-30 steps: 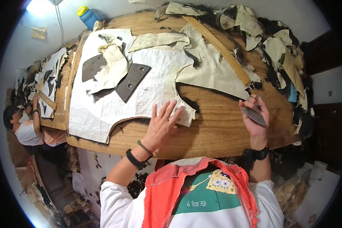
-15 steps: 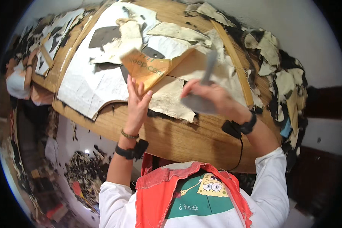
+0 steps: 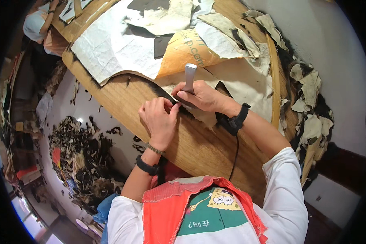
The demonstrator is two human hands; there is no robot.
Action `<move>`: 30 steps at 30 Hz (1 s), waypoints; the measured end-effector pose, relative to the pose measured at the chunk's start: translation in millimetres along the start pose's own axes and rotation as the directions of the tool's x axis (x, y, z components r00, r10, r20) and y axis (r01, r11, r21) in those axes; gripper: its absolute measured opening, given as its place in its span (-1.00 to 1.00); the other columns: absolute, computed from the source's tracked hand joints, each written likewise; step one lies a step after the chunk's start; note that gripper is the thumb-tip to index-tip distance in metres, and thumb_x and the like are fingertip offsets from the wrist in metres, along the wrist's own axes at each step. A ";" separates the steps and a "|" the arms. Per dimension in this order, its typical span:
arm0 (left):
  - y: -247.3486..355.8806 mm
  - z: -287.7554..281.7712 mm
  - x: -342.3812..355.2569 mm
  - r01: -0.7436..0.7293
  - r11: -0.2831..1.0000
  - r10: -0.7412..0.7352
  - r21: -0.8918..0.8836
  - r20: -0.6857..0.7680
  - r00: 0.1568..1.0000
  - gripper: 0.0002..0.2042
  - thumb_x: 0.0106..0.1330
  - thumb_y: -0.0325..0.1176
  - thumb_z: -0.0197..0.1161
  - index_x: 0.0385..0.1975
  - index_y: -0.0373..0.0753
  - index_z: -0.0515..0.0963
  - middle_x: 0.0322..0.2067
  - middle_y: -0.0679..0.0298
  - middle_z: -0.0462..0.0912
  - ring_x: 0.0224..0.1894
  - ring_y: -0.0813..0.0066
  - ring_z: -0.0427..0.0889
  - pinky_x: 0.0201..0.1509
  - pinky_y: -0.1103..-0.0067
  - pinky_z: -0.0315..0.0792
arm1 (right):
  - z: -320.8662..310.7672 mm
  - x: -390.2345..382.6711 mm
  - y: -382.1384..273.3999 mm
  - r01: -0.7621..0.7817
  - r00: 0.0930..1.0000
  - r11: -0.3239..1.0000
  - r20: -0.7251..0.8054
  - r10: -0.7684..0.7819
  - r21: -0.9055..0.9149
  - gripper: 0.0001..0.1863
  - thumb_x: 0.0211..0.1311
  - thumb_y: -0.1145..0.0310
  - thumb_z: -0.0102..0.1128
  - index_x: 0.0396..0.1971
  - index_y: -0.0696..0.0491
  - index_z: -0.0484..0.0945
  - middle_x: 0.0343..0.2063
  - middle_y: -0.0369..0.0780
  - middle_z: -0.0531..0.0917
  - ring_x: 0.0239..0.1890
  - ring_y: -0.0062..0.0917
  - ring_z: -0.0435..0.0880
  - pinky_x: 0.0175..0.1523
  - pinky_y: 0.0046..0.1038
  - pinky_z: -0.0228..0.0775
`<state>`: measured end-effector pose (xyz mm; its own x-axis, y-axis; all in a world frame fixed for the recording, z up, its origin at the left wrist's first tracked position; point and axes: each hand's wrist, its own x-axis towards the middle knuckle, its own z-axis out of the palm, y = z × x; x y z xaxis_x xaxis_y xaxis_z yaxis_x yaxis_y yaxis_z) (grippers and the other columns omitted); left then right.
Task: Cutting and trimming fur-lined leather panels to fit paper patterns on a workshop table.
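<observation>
My right hand is closed round a grey metal hand tool. Its flared end points up, and my fingers cover the lower part. My left hand lies at the near edge of a cream hide with black fur on its underside. Thumb and forefinger pinch the furry rim just beside my right hand. Where the tool meets the hide is hidden. A folded sheet with an orange-yellow face rests over the hide's far part.
A white sheet with hide pieces covers the table's far side. A wooden strip lies at the right. Hide scraps hang along the right edge. Dark trimmings heap on the floor; another person sits at far left.
My view has shifted toward the near edge. My left hand has left the orange-yellow sheet for the hide's rim. My right hand has brought the tool left, beside it.
</observation>
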<state>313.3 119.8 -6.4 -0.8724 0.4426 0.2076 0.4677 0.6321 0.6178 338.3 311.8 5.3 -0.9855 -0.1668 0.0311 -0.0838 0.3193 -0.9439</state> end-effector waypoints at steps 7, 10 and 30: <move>-4.9 5.0 3.8 -0.009 0.999 0.009 0.044 -0.004 1.000 -0.79 0.02 -0.32 0.45 -0.50 -0.09 0.49 -0.49 0.41 0.49 -0.25 0.35 0.45 0.03 0.37 0.18 | 5.6 3.6 6.2 0.063 0.998 0.982 0.043 -0.056 -0.179 -0.83 0.38 0.35 0.08 -0.18 0.10 0.57 -0.40 -0.05 0.66 -0.34 -0.13 0.65 -0.23 -0.26 0.46; -3.2 5.4 5.1 0.008 1.000 -0.008 0.007 0.021 1.000 -0.78 0.01 -0.34 0.45 -0.49 -0.10 0.47 -0.45 0.39 0.49 -0.20 0.33 0.42 0.11 0.34 0.16 | 12.9 3.6 8.0 0.119 0.989 0.972 -0.062 -0.134 -0.201 -0.84 0.35 0.36 0.11 -0.19 0.09 0.60 -0.40 -0.06 0.67 -0.35 -0.15 0.67 -0.26 -0.27 0.48; 23.3 -6.6 -5.7 -0.216 0.953 0.199 -0.213 -0.095 0.975 -0.89 0.10 -0.47 0.37 -0.44 -0.13 0.56 -0.46 0.39 0.48 -0.20 0.30 0.46 0.34 0.10 0.03 | -6.9 -68.8 7.4 -0.003 0.999 0.989 -0.041 -0.003 -0.148 -0.81 0.28 0.44 0.16 -0.14 0.14 0.59 -0.19 -0.03 0.65 -0.15 -0.14 0.64 0.01 -0.30 0.46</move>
<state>328.2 127.8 11.9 -0.7710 0.4971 0.3980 0.6037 0.3717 0.7053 404.4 332.1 -1.5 -0.9904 -0.1297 0.0473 -0.1018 0.4543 -0.8850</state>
